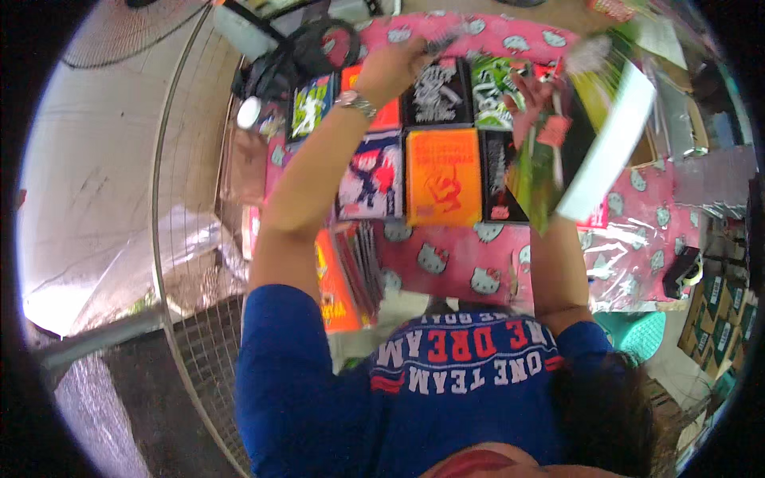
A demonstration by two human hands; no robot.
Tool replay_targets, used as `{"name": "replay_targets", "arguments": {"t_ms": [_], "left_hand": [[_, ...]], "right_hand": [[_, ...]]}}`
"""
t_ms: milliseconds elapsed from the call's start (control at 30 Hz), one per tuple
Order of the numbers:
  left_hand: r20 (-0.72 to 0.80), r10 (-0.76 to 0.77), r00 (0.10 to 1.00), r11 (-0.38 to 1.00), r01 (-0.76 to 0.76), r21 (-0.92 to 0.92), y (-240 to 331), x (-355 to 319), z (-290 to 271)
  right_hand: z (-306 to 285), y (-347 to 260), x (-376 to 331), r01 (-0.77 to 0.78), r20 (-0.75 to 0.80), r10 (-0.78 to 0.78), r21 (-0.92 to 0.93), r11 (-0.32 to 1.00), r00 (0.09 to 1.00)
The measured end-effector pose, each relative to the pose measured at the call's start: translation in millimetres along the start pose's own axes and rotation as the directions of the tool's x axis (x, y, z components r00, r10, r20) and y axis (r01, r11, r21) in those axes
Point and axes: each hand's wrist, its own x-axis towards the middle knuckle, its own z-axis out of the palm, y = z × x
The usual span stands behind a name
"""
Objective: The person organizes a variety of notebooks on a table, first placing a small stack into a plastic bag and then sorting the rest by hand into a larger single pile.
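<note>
Right hand [535, 94] grips a green-covered booklet [550, 171] fanned open above the orange booklet [443, 177] on the pink tabletop [454, 259]. Left hand [394, 68] closed on something blurred beyond it. Booklet likely light, floppy; best held at spine.

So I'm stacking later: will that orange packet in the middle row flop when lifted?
Probably somewhat: the orange packet looks flat and thin. Its glossy wrap may be slippery. Lying flat on the pink cloth, it shouldn't roll.
</note>
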Motion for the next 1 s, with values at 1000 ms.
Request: {"name": "replay_targets", "arguments": {"t_ms": [1000], "left_hand": [[-0.169,-0.507,0.845,0.861,0.505,-0.060,32.0,-300.8,-82.7]], "right_hand": [[-152.2,-182.4,-23.9,-0.602,-0.665,-0.242,-0.385,-0.700,0.707]]}}
